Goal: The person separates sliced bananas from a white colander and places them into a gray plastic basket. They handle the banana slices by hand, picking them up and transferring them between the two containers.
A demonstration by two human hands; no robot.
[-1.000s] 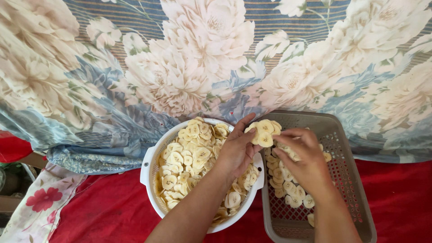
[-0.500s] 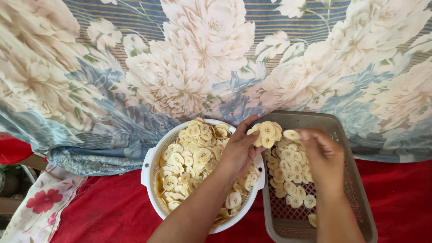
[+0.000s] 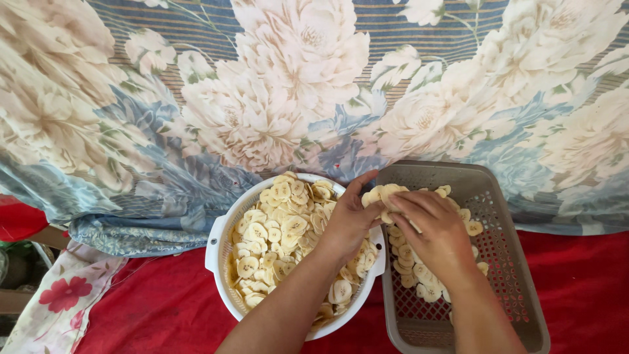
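A round white colander bowl (image 3: 218, 244) holds a heap of pale yellow banana slices (image 3: 278, 226). Right beside it stands a grey perforated plastic tray (image 3: 511, 262) with more banana slices (image 3: 419, 278) laid along its left side. My left hand (image 3: 350, 219) is over the bowl's right rim and holds a small stack of slices (image 3: 380, 195). My right hand (image 3: 436, 233) is over the tray's left part, and its fingertips touch that same stack.
Bowl and tray rest on a red cloth (image 3: 151, 308). A large floral fabric in cream, blue and tan (image 3: 295, 85) fills the upper half of the view. A white cloth with red flowers (image 3: 62, 298) lies at the lower left.
My right hand moved from the tray back left to the stack in my left hand. My left hand stayed over the bowl's rim.
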